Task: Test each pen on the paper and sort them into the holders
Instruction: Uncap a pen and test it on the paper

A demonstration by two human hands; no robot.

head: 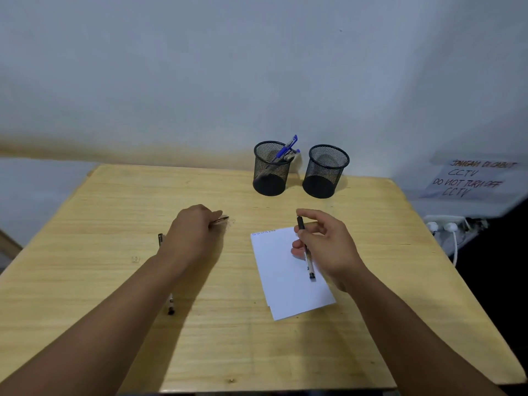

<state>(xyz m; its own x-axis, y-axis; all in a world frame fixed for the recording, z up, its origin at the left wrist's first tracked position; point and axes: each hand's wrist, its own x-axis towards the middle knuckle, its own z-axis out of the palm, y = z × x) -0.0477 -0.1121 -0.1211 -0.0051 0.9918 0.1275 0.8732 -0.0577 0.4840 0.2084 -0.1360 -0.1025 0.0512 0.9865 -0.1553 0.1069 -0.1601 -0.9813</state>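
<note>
While spread wide beneath everything, pale wooden table, bare at left and along the near edge. Then white paper sheet, right of centre, well inside the edges. Behind, two black mesh cylinder holders side by side: left holder with blue pens leaning right, right holder seemingly empty. Left hand, curled, pinching a brownish pen against the table. Right hand gripping a black-capped clear pen over the paper, long axis near to far. Another black-ended pen under the left forearm.
</note>
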